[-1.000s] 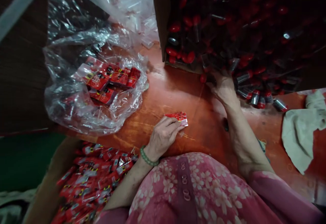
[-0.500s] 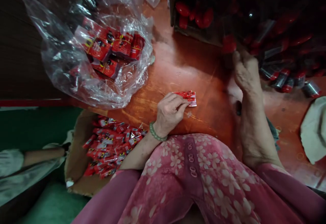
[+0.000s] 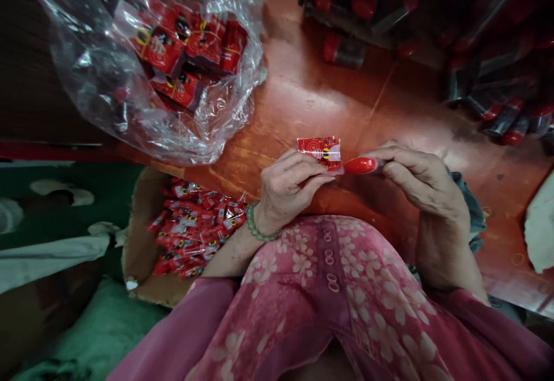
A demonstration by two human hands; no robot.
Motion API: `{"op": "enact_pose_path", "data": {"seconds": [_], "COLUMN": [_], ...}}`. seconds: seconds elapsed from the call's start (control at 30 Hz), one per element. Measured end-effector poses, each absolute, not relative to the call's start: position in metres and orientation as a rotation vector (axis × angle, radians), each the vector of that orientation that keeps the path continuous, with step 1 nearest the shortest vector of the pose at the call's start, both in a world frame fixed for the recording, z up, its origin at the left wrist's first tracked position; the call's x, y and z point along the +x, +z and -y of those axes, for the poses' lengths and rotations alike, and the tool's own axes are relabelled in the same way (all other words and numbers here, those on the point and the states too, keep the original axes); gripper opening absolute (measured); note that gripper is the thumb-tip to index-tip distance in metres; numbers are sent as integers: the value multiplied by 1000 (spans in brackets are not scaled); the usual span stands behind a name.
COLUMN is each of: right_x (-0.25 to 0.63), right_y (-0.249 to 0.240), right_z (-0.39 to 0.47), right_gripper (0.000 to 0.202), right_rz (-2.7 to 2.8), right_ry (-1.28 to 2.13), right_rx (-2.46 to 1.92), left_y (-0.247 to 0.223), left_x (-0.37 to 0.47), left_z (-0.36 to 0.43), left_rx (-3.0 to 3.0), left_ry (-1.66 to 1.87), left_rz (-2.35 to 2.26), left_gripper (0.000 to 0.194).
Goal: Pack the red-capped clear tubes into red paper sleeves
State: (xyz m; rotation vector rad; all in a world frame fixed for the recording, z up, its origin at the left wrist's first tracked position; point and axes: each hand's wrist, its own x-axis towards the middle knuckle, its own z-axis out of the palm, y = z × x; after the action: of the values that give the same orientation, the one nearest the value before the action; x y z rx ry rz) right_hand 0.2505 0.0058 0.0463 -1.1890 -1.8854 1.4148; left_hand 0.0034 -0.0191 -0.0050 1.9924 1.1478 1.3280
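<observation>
My left hand (image 3: 292, 190), with a green beaded bracelet, is closed on a small red printed packet (image 3: 319, 149) with yellow and black marks, just above the table. My right hand (image 3: 419, 182) pinches a small container with a rounded, glossy red end (image 3: 361, 165) and a dark body; the fingers hide most of that body. Its red end points left and is close to the packet's right edge. I cannot tell whether the two touch.
A clear plastic bag (image 3: 236, 130) with bundled red packets (image 3: 205, 40) lies at the left. Below it stands a cardboard box (image 3: 138, 236) of red-wrapped pieces (image 3: 194, 225). Dark containers with red ends (image 3: 515, 121) are heaped at right; one lone container (image 3: 344, 50) lies nearer.
My right hand has come from the heap toward my left hand, bringing a red-ended container. The packet in my left hand is now raised and tilted, showing more of its printed face.
</observation>
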Motion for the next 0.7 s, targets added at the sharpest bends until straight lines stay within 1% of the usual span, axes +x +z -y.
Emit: {"op": "enact_pose_path", "data": {"seconds": [0.27,0.53,0.7], "right_x": [252,243,240], "right_y": [49,59,61], "right_z": [-7,-9,-16], "right_gripper": [30,47,46], "right_rz": [2183,2456,2527], "right_ry": [1417,1405,1472], "right_rx": [-1148,-1308,-1273], "left_y": [-6,-8,-10], "left_x": [5,8,7], "left_z": [25,30,31], "left_rx": [2015,2149,2101], "left_ry": [1226,1069,1034], "left_rz": [-1101,-1123,-1079], "left_gripper": [11,14,12]}}
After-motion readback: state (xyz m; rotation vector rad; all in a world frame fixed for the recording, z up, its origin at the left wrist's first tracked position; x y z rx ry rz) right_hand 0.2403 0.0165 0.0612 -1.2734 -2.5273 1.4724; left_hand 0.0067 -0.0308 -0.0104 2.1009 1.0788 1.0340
